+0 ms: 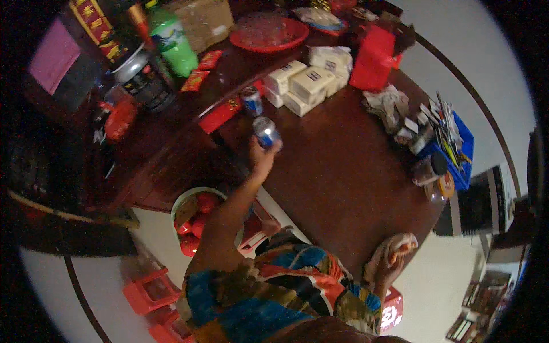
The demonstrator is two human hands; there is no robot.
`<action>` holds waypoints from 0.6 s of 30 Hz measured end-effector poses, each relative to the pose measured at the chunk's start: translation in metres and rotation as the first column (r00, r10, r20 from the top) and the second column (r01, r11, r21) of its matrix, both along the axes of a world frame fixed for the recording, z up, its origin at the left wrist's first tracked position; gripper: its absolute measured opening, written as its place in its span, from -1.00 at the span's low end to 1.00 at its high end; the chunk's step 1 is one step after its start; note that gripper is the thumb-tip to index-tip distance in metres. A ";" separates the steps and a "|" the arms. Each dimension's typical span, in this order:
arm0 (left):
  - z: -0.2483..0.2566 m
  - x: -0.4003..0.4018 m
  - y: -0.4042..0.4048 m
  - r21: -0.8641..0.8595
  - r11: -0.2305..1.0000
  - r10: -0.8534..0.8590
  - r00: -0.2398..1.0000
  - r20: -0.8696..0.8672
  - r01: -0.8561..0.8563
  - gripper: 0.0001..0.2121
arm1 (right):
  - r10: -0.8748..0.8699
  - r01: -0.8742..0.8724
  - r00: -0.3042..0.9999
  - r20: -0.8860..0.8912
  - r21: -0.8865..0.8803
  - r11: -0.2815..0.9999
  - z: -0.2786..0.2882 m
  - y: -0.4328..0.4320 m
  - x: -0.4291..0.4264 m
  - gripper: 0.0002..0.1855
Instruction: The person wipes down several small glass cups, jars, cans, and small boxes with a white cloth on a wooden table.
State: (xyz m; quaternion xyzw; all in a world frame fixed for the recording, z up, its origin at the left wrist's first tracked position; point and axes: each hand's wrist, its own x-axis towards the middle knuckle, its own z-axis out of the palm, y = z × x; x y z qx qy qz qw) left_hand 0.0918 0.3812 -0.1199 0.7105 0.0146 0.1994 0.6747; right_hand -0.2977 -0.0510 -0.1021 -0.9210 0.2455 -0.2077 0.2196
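My left hand (265,155) reaches out over the dark wooden table (343,171) and grips a silver and blue can (266,132) near its lower part. Just beyond it a second blue can (251,101) stands beside a red packet (221,115). Wrapped tissue packs (306,83) are stacked to the right of the cans. At the lower right, by the table's near edge, my right hand (396,259) holds a light crumpled cloth (403,242).
A blue basket (465,145) of pens and tools, lidded jars (431,168) and a crumpled cloth (388,105) line the right side. A red tray (270,43) and green bottle (173,43) stand at the back. A bin (178,203) with red items is below my left arm.
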 end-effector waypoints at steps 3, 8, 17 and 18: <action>-0.009 -0.065 -0.065 0.066 0.938 -0.336 0.939 -0.072 0.340 -0.33 | -0.162 -0.087 0.944 0.289 0.689 0.720 0.011 -0.010 0.035 -0.51; 0.031 -0.148 -0.171 0.388 0.717 -0.628 0.779 -0.002 0.579 -0.38 | -0.049 -0.236 0.928 0.368 0.687 0.687 0.089 0.003 0.086 -0.45; 0.098 -0.209 -0.221 0.274 0.358 -0.926 0.301 0.227 0.893 -0.33 | 0.259 -0.476 0.879 0.401 0.776 0.414 0.134 0.021 0.086 -0.53; 0.089 -0.210 -0.217 0.089 0.251 -0.966 0.243 0.089 0.964 -0.29 | 0.176 -0.415 0.909 0.377 0.852 0.318 0.128 0.013 0.085 -0.52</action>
